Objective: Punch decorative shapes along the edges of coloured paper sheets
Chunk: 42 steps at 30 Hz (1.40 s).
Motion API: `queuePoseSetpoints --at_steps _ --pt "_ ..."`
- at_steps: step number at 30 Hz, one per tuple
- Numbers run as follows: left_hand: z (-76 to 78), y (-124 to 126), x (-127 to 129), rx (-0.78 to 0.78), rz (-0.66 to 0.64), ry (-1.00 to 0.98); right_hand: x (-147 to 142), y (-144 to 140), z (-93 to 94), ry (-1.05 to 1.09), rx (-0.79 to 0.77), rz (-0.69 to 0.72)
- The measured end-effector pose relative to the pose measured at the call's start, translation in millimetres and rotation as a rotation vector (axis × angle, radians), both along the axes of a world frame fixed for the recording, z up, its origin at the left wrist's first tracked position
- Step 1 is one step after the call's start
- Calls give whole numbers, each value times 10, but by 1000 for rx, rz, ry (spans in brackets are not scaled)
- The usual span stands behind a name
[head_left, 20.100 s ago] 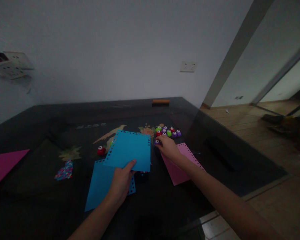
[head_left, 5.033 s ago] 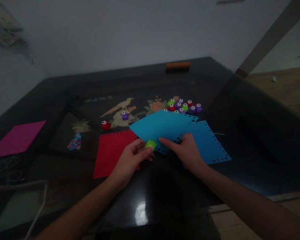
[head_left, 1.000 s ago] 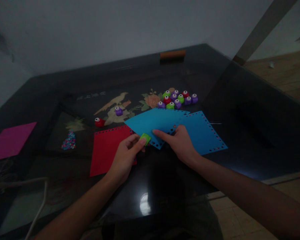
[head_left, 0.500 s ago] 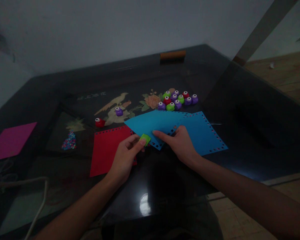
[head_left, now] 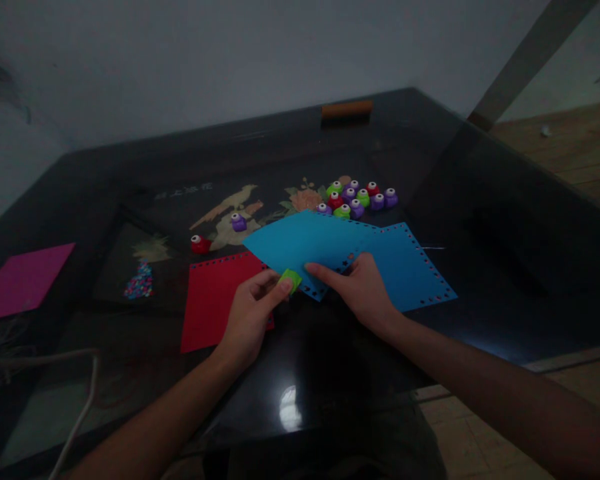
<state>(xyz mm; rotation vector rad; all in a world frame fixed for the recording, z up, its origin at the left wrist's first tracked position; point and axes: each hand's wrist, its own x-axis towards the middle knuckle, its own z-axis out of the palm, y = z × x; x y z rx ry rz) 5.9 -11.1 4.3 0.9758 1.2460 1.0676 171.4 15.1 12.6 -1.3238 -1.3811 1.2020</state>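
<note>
My left hand is closed on a green craft punch, thumb on top, at the near edge of a light blue paper sheet. That sheet is raised and curved, with small punched shapes along its edges. My right hand pinches it, thumb on top and fingers hidden beneath. A darker blue sheet with holes along its borders lies under and right of my right hand. Partly behind my left hand is a red sheet, also punched along its edges.
Several red, green and purple craft punches cluster beyond the blue sheets. A red punch and a purple punch stand to the left. Paper confetti, a magenta sheet and a white cable are farther left. A brown roll lies at the back.
The light blue sheet's far left part has shifted slightly left and up, curving more. Both hands keep nearly the same place and grip.
</note>
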Motion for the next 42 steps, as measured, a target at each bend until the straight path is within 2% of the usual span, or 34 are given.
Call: queuePoseSetpoints --at_steps 8,24,29,42 --pt "-9 -10 3 -7 -27 -70 -4 -10 12 8 3 4" --pt "-39 -29 -17 35 -45 -31 -6 -14 34 39 13 4" --pt "-29 5 -6 -21 -64 -91 6 0 -9 68 3 15" --pt "-18 22 -42 -36 -56 -42 22 31 -54 61 -10 6"
